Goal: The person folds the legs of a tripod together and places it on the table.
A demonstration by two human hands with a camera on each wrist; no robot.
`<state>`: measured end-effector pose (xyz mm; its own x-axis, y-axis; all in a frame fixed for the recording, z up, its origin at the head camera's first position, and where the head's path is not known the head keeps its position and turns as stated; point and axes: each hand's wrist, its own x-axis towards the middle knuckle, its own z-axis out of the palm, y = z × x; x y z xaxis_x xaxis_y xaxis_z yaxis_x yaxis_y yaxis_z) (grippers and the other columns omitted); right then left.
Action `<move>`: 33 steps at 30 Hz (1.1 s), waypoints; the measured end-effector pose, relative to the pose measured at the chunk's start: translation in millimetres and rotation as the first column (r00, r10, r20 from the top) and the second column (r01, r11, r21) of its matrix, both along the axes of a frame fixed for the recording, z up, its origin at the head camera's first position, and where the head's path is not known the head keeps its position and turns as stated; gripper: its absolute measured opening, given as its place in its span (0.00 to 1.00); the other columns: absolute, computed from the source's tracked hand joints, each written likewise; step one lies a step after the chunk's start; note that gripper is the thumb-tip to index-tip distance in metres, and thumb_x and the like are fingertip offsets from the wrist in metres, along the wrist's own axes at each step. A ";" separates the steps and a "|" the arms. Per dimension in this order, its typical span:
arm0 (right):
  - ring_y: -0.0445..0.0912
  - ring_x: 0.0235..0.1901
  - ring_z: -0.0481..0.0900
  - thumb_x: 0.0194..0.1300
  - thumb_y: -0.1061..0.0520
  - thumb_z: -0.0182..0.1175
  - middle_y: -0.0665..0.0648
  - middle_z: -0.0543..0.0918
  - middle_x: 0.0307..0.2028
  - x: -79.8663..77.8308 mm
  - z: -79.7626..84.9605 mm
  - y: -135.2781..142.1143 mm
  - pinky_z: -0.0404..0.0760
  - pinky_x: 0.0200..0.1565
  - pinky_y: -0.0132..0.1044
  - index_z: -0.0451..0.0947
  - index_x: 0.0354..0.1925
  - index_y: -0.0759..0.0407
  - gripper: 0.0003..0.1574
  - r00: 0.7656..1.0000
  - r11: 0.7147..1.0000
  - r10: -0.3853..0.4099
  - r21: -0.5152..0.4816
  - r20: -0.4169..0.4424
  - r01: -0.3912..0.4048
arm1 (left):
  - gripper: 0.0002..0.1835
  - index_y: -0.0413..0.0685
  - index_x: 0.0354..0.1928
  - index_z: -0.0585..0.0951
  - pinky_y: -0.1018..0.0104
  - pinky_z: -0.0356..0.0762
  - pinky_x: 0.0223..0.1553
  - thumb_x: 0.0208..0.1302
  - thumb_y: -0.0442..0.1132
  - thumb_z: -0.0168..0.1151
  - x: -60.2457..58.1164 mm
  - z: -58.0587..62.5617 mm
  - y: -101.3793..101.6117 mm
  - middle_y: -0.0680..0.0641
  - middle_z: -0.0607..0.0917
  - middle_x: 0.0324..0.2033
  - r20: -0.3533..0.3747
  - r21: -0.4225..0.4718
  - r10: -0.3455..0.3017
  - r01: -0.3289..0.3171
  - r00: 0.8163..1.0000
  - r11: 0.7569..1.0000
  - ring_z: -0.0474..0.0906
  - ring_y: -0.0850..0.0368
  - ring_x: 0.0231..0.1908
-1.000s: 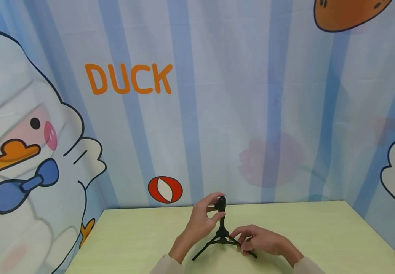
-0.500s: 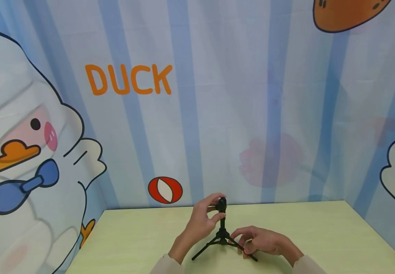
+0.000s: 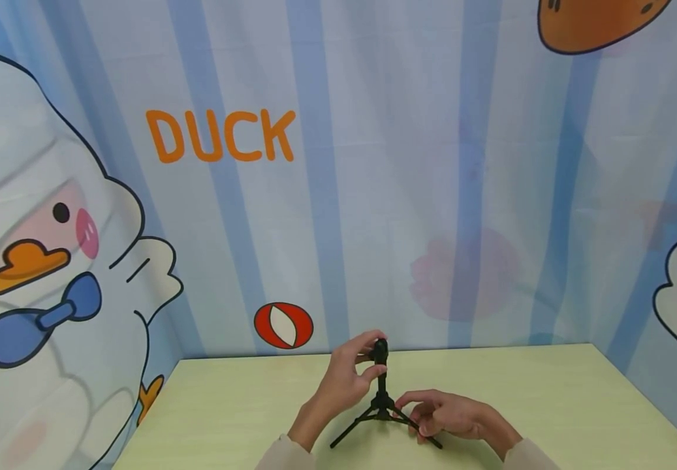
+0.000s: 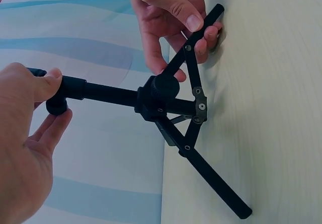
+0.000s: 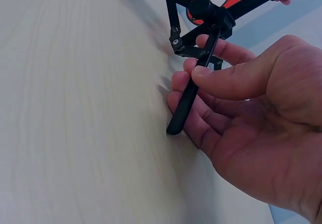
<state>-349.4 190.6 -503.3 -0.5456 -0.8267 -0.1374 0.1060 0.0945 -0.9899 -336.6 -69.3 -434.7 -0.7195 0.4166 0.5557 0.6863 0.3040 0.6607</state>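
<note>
A small black tripod (image 3: 382, 399) stands upright on the table with its legs spread. At its top, my left hand (image 3: 345, 373) holds the head between thumb and fingers; in the left wrist view the thumb lies over the upper end of the column (image 4: 111, 94) and fingers reach below a round knob (image 4: 56, 106). My right hand (image 3: 454, 415) pinches the right leg. The right wrist view has the thumb on the near side of that leg (image 5: 187, 103) and fingers behind it. Part of the third leg is hidden.
The pale yellow table (image 3: 244, 398) runs back to a striped blue curtain (image 3: 367, 196) printed with ducks, a red-and-white ball and the word DUCK. The curtain also rises at both sides of the table.
Slightly, my right thumb and fingers have shifted down and outward along the right leg, whose tip sits a little lower in view. My left hand stays on the tripod's head.
</note>
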 end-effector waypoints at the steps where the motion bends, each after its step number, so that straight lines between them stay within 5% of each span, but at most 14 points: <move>1: 0.45 0.39 0.83 0.66 0.74 0.54 0.53 0.81 0.40 -0.1 -0.4 0.4 0.83 0.46 0.36 0.66 0.71 0.68 0.35 1.000 1.000 0.000 -0.005 0.004 0.000 | 0.29 0.55 0.65 0.78 0.59 0.84 0.55 0.65 0.25 0.70 0.0 0.0 0.4 0.46 0.85 0.53 0.000 -0.001 -0.002 0.002 1.000 1.000 0.83 0.52 0.52; 23: 0.47 0.40 0.82 0.73 0.70 0.55 0.57 0.80 0.47 5.3 -5.3 7.1 0.80 0.48 0.39 0.66 0.73 0.62 0.32 0.998 0.996 -0.048 -0.080 -0.035 0.045 | 0.29 0.56 0.65 0.78 0.60 0.85 0.55 0.65 0.26 0.71 0.7 0.4 6.4 0.49 0.85 0.53 -0.029 -0.004 -0.012 0.012 0.999 1.000 0.84 0.54 0.51; 33: 0.51 0.50 0.76 0.73 0.68 0.58 0.61 0.77 0.55 7.7 -4.1 3.4 0.79 0.50 0.40 0.68 0.71 0.67 0.31 0.974 0.988 -0.147 -0.061 -0.174 0.139 | 0.29 0.56 0.65 0.78 0.60 0.84 0.55 0.66 0.27 0.70 3.2 3.4 7.7 0.49 0.85 0.53 -0.017 -0.010 -0.007 0.007 1.000 1.000 0.83 0.54 0.52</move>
<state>-341.7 194.0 -507.4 -0.6708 -0.7416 0.0106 -0.0627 0.0425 -0.9971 -333.3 -61.6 -431.3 -0.7069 0.4272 0.5638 0.6998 0.3060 0.6455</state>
